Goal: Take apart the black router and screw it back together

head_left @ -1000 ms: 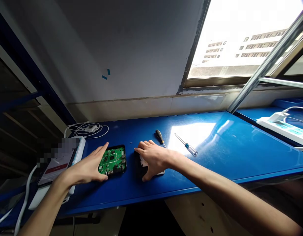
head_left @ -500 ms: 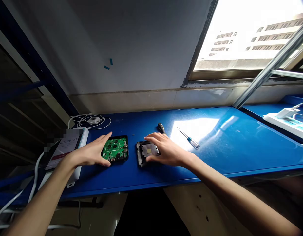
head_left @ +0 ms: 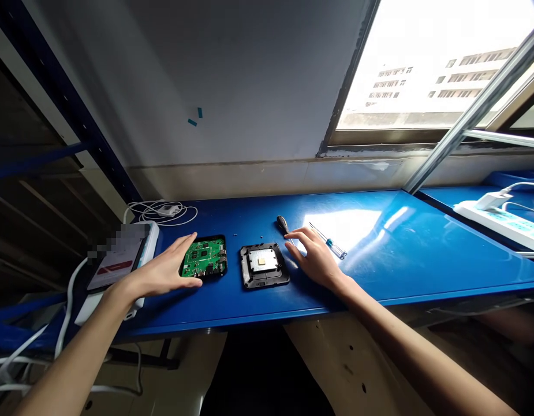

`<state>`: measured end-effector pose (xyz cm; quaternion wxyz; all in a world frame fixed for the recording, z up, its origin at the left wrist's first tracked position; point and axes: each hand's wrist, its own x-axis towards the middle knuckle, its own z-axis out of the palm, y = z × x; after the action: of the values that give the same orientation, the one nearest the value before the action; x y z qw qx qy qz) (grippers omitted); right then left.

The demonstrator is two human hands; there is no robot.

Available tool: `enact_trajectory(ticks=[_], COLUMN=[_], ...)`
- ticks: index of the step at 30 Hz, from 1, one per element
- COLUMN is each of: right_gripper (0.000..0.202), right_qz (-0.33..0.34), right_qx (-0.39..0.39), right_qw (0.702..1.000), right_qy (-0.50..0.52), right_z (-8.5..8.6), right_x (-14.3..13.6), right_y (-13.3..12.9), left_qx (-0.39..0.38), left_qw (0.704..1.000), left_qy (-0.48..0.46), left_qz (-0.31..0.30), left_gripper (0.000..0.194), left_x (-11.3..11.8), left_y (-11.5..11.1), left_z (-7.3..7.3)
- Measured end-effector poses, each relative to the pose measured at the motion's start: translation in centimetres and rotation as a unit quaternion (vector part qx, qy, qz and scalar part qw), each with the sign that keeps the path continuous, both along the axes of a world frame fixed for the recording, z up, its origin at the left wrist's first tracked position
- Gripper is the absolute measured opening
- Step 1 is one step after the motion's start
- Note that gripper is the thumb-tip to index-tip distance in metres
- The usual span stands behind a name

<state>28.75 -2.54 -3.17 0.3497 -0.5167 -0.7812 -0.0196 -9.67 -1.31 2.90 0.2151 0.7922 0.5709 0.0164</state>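
Observation:
A green circuit board (head_left: 204, 258) sits in a black plastic case half (head_left: 224, 271) on the left part of the bench. My left hand (head_left: 165, 267) spans this case half from its left side, with fingers at the far edge and the thumb at the near edge. To its right lies a black cover (head_left: 267, 283) with a silver metal plate and a small tan pad, its inside facing up. Just right of the cover, my right hand (head_left: 314, 254) is open and holds nothing. Its fingertips are near a dark-handled screwdriver (head_left: 283, 224). Behind this hand lies a clear-blue-handled screwdriver (head_left: 338, 249).
Two tiny metal pieces, perhaps screws, lie behind the case parts on the blue bench (head_left: 232, 312). At the left, a phone (head_left: 119, 260) rests on a white device. A coiled white cable (head_left: 169, 211) lies behind it, and a power strip (head_left: 500, 222) stands far right.
My right hand has let go of the black cover and moved right, towards the dark-handled screwdriver. The cover now lies flat in full view. My left hand stays at the circuit board's case.

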Motion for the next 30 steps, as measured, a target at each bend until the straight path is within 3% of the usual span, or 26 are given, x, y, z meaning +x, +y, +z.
enact_trajectory(ticks=[6,11,14,17,20,23,27,30], right_gripper=[0.025,0.032,0.046,0.059,0.059,0.057,0.059,0.056], right_qz=[-0.032,-0.094,-0.124,-0.132,-0.123,-0.117,-0.101,-0.032], right_qx=[-0.028,-0.092,-0.138,-0.176,-0.19,-0.153,-0.061,0.043], right_qw=[0.999,0.991,0.983,0.975,0.974,0.98,0.983,0.963], right_qy=[0.003,0.006,0.002,0.001,0.013,0.054,0.143,0.264], right_z=[0.1,1.0,1.6,1.8,2.0,2.7,3.7,3.5], right_x=[-0.2,-0.4,-0.9,-1.2,-1.2,-0.6,-0.2,-1.0], right_y=[-0.1,2.0,4.6,7.2,8.7,8.7,7.3,5.9], left_qx=[0.02,0.06,0.096,0.1,0.09,0.079,0.066,0.082], left_qw=[0.999,0.998,0.995,0.992,0.988,0.986,0.983,0.981], left_qy=[-0.028,-0.008,0.005,0.0,0.012,0.014,-0.002,-0.036], left_qz=[0.017,0.003,-0.011,-0.075,-0.123,-0.149,-0.169,-0.174], left_gripper=[0.115,0.118,0.111,0.101,0.102,0.111,0.112,0.105], left_x=[-0.4,0.5,3.3,7.2,10.4,11.5,11.1,10.6], left_y=[0.0,-0.4,-1.9,-3.3,-3.3,-1.8,0.1,0.3], left_z=[-1.4,-1.0,-0.3,-0.2,-0.5,-0.8,-1.3,-2.2])
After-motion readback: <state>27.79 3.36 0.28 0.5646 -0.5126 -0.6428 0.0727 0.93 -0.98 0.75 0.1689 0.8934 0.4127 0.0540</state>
